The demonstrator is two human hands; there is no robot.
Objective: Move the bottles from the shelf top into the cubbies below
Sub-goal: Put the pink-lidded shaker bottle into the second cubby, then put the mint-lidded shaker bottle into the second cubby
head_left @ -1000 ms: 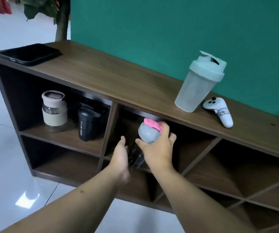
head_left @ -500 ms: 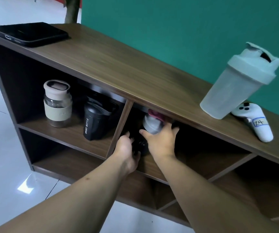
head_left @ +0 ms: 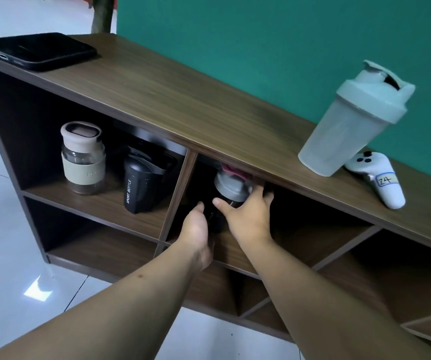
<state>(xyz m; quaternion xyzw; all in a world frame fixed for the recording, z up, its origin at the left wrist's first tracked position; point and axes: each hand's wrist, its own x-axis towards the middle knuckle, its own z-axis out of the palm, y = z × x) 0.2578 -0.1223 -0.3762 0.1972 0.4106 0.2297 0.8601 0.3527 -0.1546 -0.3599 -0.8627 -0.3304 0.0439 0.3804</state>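
Both our arms reach forward and down into the upper middle cubby of the wooden shelf (head_left: 157, 100), forearms nearly parallel and converging at the opening. Our right hand (head_left: 248, 219) is wrapped around the dark bottle with the grey lid (head_left: 231, 187), thumb on its left side and fingers curled behind the lid on the right, so this hand is holding the bottle just under the collar. Our left hand (head_left: 196, 229) sits lower and to the left, palm turned toward the bottle's dark body, fingers tucked into the shadow; we cannot tell whether they grip it or only rest against it. That bottle stands inside the cubby, its pink-topped cap partly hidden by the front edge of the shelf top, and its base is lost in the dark, so we cannot say whether it is set down. In the upper left cubby stand a black sport bottle (head_left: 141, 185) and, to its left and apart from it, a glass bottle with a beige sleeve and lid (head_left: 83, 158), both upright. On the shelf top, well to the right, a frosted shaker bottle with a pale green lid (head_left: 349, 126) stands against the green wall (head_left: 261, 48). Just beside its base lies a white controller (head_left: 380, 178) with a handwritten label. At the far left end of the shelf top lies a black phone (head_left: 37, 50), flat.
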